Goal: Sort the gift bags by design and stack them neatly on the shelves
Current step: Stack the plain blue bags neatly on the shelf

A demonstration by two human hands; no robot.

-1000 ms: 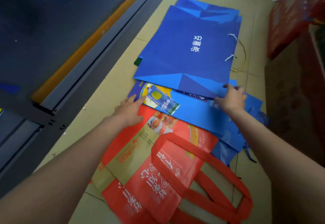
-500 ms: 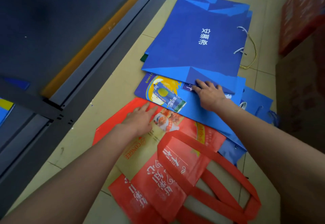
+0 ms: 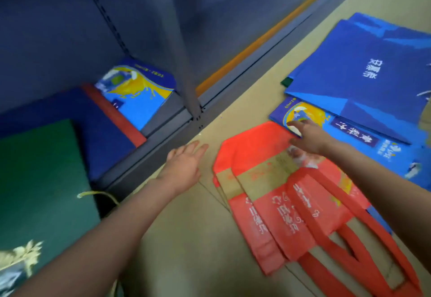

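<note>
Beige tiled floor [image 3: 193, 238] across the middle of the frame, bare from the lower centre up to the shelf edge. Dark metal shelving [image 3: 168, 114] along the left and top, its front lip running diagonally from lower left to upper right, an orange strip beside it higher up.

Left hand [image 3: 184, 166] at centre, fingers straight and spread, holding nothing, over bare floor between the shelf lip and the red bags [image 3: 268, 203]; contact with the floor unclear. Right hand [image 3: 307, 138] right of centre, fingers extended onto the near corner of the blue-and-yellow printed bag [image 3: 349, 138], just where that corner overlaps the top edge of the red bags; nothing visibly pinched, though motion blur hides the fingertips.

Large plain blue bag [image 3: 363, 72] at upper right, lying over the far part of the printed one. Red straps looping to the lower right corner.

On the shelf at left: a matching blue-and-yellow bag [image 3: 137, 93] flat near the upright, a dark blue bag [image 3: 105, 138] with a red edge beside it, a green bag [image 3: 44, 180] at far left with a yellow cord hanging over the lip.
</note>
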